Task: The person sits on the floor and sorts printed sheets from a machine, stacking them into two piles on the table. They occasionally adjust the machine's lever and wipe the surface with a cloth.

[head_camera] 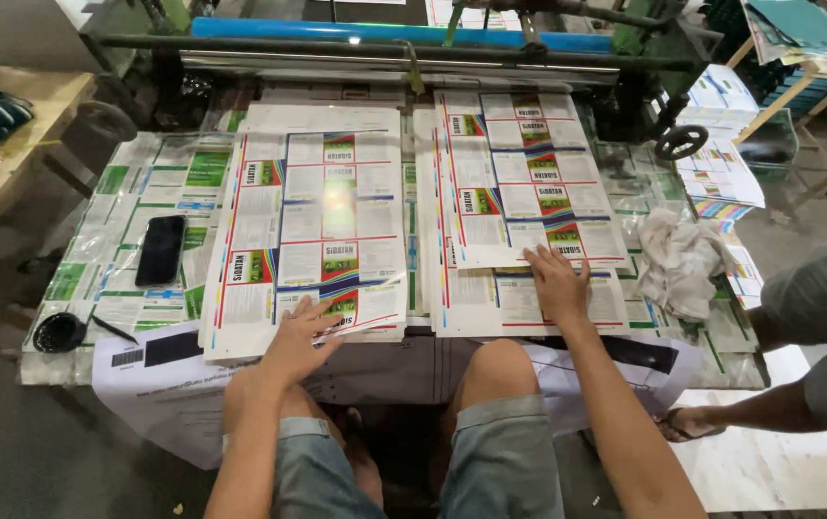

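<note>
**Hands on two stacks of printed label sheets at the table's near edge**

The table [86,279] is covered with printed sheets. Two stacks lie side by side in front of the seated person. The left stack [312,221] reaches the near edge of the table, and its lower corners slightly overhang the white paper [159,370] draped over that edge. The right stack [519,183] lies with its top sheet shifted away from the person, exposing the sheets beneath along the near edge. A narrow gap separates the two stacks.

Open room: to the left of the left stack lie a black phone [160,249] and, near the table's corner, a round black lid [58,332] with a dark pen [113,330] beside it. To the right of the right stack lies a crumpled white cloth [678,259]. At the far edge, a machine roller with a blue bar [384,34] bounds the table.

The left hand [300,341] rests flat, fingers spread apart, on the near lower corner of the left stack; nothing is clamped. The right hand [555,284] lies palm down, fingers extended and slightly apart, pressing the near edge of the right stack's top sheet. Both forearms run up from the person's knees.

Another person's leg and foot [687,423] stand at the right, apart from the table.
</note>
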